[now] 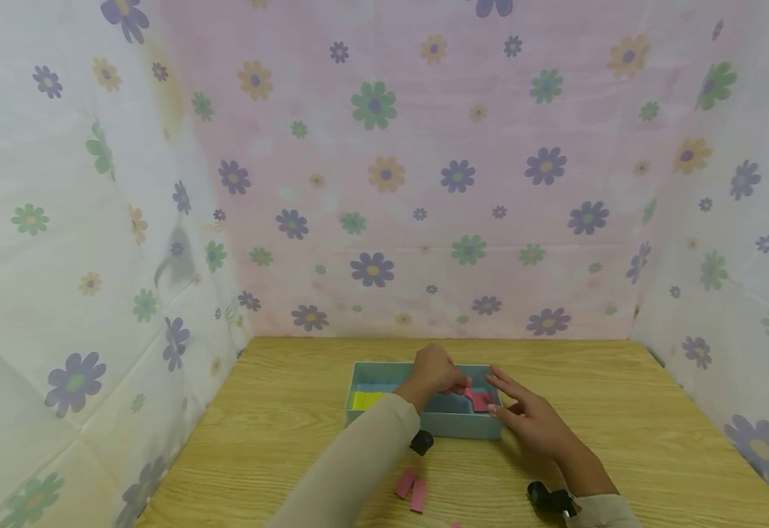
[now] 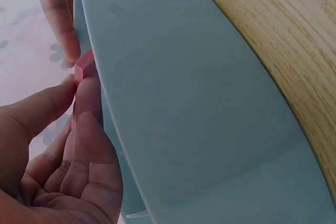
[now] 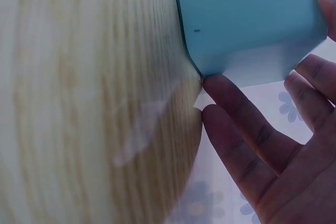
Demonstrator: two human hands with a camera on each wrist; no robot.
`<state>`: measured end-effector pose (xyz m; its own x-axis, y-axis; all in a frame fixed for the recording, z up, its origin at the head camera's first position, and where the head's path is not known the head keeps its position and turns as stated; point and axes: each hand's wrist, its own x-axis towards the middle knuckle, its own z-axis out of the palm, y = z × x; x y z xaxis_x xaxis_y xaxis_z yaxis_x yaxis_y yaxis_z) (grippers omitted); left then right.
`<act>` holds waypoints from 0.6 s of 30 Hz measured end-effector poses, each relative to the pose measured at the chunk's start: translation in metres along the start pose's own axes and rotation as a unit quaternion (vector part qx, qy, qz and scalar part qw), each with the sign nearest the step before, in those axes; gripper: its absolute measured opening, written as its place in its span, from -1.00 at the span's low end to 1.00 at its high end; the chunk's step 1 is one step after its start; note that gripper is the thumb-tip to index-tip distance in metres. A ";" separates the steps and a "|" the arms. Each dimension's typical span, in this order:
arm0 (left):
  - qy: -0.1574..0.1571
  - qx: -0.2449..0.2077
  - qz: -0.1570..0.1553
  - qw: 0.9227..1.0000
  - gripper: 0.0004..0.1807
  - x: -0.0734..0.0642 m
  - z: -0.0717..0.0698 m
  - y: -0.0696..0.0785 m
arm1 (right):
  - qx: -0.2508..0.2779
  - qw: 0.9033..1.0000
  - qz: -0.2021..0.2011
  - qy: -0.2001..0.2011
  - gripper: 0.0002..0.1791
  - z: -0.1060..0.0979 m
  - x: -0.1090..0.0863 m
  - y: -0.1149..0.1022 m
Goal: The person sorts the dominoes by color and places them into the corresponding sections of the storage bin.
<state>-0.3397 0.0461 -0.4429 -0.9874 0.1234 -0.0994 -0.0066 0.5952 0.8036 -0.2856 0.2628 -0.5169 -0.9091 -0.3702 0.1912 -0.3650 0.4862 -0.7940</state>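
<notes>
A light blue box [image 1: 461, 427] with compartments stands on the table. Over its right part, my left hand [image 1: 435, 370] reaches in and pinches a small flat pink strip [image 2: 83, 69] between thumb and fingers. More pink strips [image 1: 481, 402] lie in the right compartment, partly behind the held one. Yellow pieces [image 1: 366, 400] fill part of the left compartment. My right hand [image 1: 534, 422] touches the box's right end with spread, fairly straight fingers, seen against the corner in the right wrist view.
On the wood-grain table [image 1: 278, 440], two loose pink strips [image 1: 418, 496] lie in front of the box. A scrap of another pink piece [image 1: 457, 524] shows at the bottom edge. Flower-patterned cloth [image 1: 410, 242] stands behind and at both sides.
</notes>
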 end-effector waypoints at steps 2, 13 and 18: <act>0.005 0.002 0.000 1.000 -0.70 0.000 0.001 0.001 | -0.001 1.000 -0.001 -0.002 -0.29 0.000 0.000 0.000; 0.008 0.013 -0.003 1.000 -0.73 -0.001 0.002 0.002 | -0.003 1.000 -0.004 -0.001 -0.29 0.000 -0.001 -0.002; 0.012 0.017 0.008 1.000 -0.74 -0.002 0.002 0.001 | -0.001 1.000 -0.003 -0.001 -0.29 0.001 -0.001 -0.002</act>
<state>-0.3374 0.0480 -0.4437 -0.9908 0.1140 -0.0728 0.0137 0.6201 0.7844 -0.2835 0.2618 -0.5158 -0.9065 -0.3743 0.1954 -0.3710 0.4853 -0.7917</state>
